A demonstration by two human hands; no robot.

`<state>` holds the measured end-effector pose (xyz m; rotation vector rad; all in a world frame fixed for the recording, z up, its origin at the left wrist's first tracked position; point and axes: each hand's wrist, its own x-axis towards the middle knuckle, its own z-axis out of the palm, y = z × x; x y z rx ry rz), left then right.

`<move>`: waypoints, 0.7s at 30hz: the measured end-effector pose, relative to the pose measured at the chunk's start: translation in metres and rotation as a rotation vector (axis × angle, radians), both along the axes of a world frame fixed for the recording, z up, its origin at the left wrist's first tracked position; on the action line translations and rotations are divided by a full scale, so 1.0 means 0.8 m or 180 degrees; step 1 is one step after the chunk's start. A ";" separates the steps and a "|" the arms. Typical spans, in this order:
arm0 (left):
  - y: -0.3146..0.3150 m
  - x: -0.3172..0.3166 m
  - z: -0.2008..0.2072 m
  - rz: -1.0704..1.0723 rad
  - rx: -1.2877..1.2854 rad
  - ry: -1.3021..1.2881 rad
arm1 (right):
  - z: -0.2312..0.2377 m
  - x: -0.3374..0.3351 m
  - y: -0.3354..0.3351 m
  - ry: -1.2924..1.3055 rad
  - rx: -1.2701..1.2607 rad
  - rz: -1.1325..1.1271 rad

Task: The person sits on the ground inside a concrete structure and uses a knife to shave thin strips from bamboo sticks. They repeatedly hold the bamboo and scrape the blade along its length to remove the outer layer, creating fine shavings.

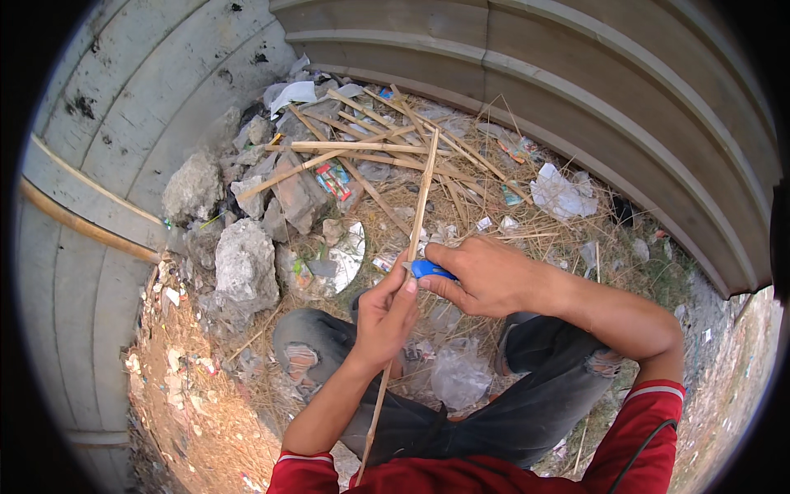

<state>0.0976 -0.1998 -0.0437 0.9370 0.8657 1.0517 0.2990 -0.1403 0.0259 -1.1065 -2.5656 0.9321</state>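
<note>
On my feed, piled wooden strips (362,146) lie beyond one long strip (424,193) slanting up my view. I see the left hand (385,319) pinching it midway; the right hand (494,276) grips a blue-handled knife (431,270) right there.

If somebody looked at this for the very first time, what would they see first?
Probably the bright blue tool in the right hand, near the middle, set against a long stick held by the left hand. Next might come the criss-crossed pile of sticks beyond the hands, and the big grey rocks to its left.
</note>
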 end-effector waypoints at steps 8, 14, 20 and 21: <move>-0.015 -0.009 -0.003 -0.0313 -0.0040 0.0087 | -0.003 0.028 0.013 0.0302 0.0318 -0.0728; -0.018 -0.004 -0.007 -0.0448 -0.0093 0.0045 | -0.030 0.007 0.026 0.1144 -0.0848 -0.1326; -0.025 -0.003 -0.009 -0.0933 -0.0219 0.0167 | -0.030 0.044 0.075 0.2731 -0.1256 -0.1955; -0.028 -0.006 -0.014 -0.1076 -0.0251 0.0220 | -0.032 0.057 0.089 0.2971 -0.1151 -0.2229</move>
